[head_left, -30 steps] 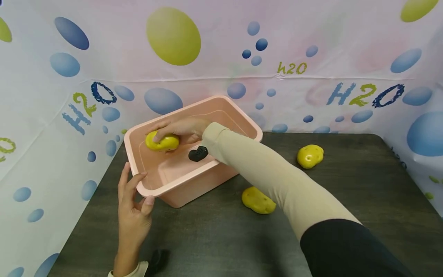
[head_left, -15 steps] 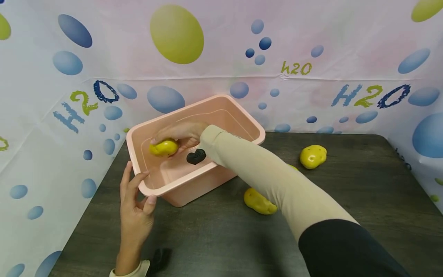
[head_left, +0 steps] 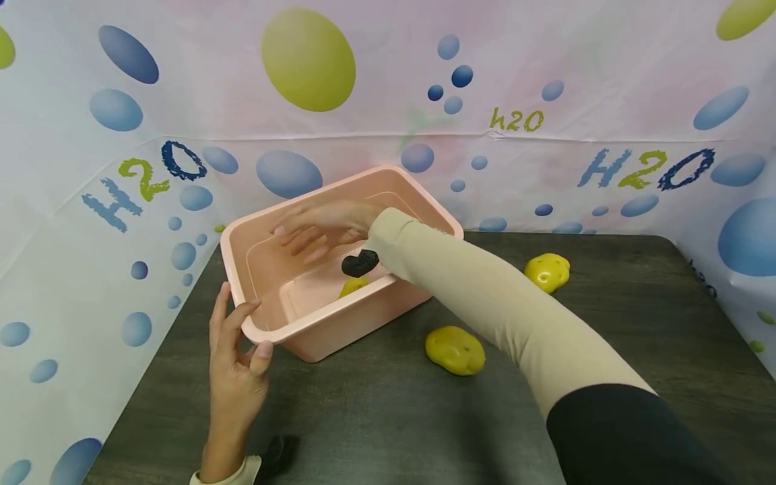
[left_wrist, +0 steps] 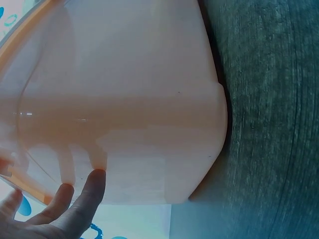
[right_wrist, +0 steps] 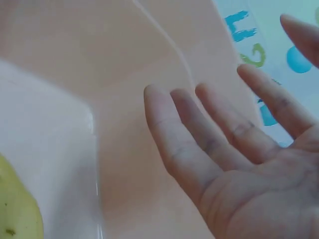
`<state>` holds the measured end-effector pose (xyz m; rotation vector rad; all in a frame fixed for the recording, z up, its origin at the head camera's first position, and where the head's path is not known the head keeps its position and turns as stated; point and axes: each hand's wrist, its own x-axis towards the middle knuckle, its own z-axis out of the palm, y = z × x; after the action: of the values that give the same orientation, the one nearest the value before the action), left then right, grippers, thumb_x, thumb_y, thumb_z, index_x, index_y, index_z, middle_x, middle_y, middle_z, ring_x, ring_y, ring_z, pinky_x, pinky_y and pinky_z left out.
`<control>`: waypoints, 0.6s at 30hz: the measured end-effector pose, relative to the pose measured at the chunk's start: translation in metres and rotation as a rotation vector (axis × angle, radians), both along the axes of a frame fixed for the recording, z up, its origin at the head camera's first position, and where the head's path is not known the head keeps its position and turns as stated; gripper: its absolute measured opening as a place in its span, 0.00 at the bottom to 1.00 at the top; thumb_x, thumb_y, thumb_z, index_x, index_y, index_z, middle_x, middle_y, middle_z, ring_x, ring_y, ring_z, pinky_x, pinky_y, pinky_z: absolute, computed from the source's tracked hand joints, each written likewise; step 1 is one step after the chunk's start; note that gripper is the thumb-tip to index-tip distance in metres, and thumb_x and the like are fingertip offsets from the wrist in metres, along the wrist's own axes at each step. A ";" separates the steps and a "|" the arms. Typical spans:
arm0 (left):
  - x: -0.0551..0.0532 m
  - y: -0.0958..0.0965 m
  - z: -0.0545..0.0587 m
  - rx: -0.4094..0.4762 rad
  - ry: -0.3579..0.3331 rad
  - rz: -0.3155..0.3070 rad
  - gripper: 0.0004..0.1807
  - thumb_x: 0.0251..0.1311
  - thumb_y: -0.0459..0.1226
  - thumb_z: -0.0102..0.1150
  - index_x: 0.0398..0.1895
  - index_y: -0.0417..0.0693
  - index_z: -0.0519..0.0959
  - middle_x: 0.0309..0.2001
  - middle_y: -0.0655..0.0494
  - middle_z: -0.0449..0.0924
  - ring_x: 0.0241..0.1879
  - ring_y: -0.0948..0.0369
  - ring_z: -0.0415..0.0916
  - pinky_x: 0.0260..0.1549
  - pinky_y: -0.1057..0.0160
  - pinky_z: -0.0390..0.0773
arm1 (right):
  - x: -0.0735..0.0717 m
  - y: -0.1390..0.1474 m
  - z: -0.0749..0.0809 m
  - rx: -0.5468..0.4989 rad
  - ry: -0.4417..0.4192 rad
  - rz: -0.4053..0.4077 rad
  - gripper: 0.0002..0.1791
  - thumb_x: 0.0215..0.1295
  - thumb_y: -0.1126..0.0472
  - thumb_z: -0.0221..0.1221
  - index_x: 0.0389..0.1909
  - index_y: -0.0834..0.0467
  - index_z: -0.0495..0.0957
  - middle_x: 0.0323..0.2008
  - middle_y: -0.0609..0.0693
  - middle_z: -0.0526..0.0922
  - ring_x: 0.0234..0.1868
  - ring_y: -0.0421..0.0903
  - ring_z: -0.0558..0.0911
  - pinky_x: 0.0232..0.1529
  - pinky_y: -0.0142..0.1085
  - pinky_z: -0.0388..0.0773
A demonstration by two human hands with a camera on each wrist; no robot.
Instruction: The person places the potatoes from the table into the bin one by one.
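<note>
A pink plastic basin (head_left: 358, 331) stands turned at an angle on the dark table. At its near left corner my left hand (head_left: 236, 370) grips the rim, the index finger bent over it; in the left wrist view other fingertips touch the outer wall. My right hand (head_left: 330, 221) hovers inside the basin with loosely spread fingers, and the right wrist view shows the palm (right_wrist: 269, 199) bare. On the basin floor lies a yellow potato (head_left: 353, 287), partly hidden by the near rim. Its edge also shows in the right wrist view, apart from the fingers.
One potato (head_left: 455, 351) lies on the table in front of the basin, under the right forearm's side. Another potato (head_left: 547, 272) rests farther back on the right. A patterned sheet (head_left: 515, 67) stands behind the table and along its sides.
The right hand has let go of the potato, which now lies on the basin floor. That hand has risen slightly with its fingers spread. The left hand stays on the rim.
</note>
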<state>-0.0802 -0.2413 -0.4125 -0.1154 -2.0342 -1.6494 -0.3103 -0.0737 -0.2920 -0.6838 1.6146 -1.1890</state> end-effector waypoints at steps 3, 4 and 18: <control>-0.001 0.001 -0.001 -0.009 0.012 -0.003 0.33 0.71 0.45 0.65 0.71 0.35 0.70 0.85 0.57 0.42 0.78 0.38 0.53 0.54 0.75 0.78 | 0.001 0.006 0.003 -0.024 -0.002 0.004 0.31 0.78 0.51 0.56 0.79 0.51 0.66 0.74 0.51 0.73 0.76 0.52 0.71 0.72 0.47 0.76; -0.001 0.001 0.000 -0.009 0.011 -0.005 0.33 0.71 0.45 0.65 0.71 0.36 0.70 0.85 0.57 0.41 0.78 0.37 0.53 0.54 0.75 0.78 | 0.002 0.009 0.004 -0.033 0.001 0.009 0.30 0.79 0.52 0.56 0.78 0.51 0.66 0.73 0.50 0.75 0.75 0.52 0.72 0.72 0.48 0.75; 0.001 0.000 -0.004 -0.014 0.002 -0.003 0.31 0.71 0.41 0.63 0.72 0.36 0.69 0.85 0.60 0.41 0.78 0.40 0.54 0.55 0.75 0.78 | 0.024 0.102 0.028 -0.220 0.109 0.024 0.27 0.76 0.63 0.54 0.75 0.59 0.70 0.74 0.59 0.73 0.73 0.58 0.74 0.68 0.54 0.78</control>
<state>-0.0793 -0.2417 -0.4167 -0.1250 -2.0459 -1.6361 -0.2863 0.0279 -0.2637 -0.9196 1.5737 -1.3443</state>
